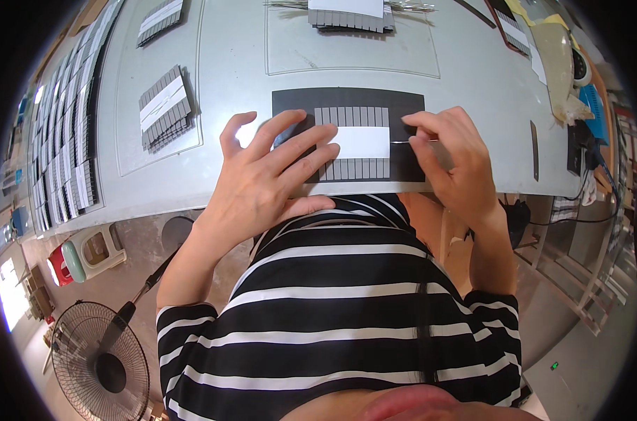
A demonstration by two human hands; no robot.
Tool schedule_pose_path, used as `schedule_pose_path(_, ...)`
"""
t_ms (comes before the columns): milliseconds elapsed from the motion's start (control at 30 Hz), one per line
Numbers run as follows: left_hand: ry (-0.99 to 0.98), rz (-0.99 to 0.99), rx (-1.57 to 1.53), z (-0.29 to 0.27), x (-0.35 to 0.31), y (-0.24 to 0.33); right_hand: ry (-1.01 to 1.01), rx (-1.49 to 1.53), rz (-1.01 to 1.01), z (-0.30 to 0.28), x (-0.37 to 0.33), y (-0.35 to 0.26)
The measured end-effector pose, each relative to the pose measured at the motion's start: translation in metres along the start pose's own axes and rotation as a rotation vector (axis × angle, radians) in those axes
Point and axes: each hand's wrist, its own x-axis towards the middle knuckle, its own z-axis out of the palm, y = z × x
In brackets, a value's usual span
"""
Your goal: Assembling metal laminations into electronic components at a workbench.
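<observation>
Head view: left hand (262,168) spread wide over the grey slatted piece with white band (364,144), on a black rectangular mat (350,97).
Right hand (458,158) pinching a thin silvery rod (400,142) at its right edge; uneven left-hand pressure could skew the piece, and a slip might scratch the band.

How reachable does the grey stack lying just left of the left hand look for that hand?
Likely yes: nothing visible stands between the left hand and the grey stack, though that hand's fingertips appear to rest on the white-banded piece.
</observation>
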Motion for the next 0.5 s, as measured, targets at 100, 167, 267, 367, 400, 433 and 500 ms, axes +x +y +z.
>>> schedule_pose_path(100,-0.011,0.006,-0.011,0.001,-0.001,-0.001,-0.020,-0.004,-0.080,0.010,0.006,-0.010)
schedule_pose_path(167,-0.022,0.006,-0.007,-0.001,0.000,0.000,-0.011,-0.004,-0.134,0.025,0.009,-0.014)
schedule_pose_path(267,-0.016,0.019,-0.004,0.000,0.002,-0.001,-0.031,-0.108,-0.241,0.041,0.011,-0.016)
schedule_pose_path(367,-0.016,0.008,-0.022,0.000,0.002,-0.002,-0.067,0.066,-0.210,0.041,0.013,-0.021)
schedule_pose_path(400,-0.015,0.004,-0.026,0.001,0.002,-0.002,-0.072,0.066,-0.210,0.037,0.010,-0.022)
schedule_pose_path(433,-0.014,0.000,-0.034,0.001,0.001,-0.002,-0.043,0.245,-0.074,0.030,0.004,-0.023)
schedule_pose_path(500,-0.013,-0.002,-0.049,0.001,0.002,-0.001,0.084,0.384,0.048,0.020,-0.005,-0.015)
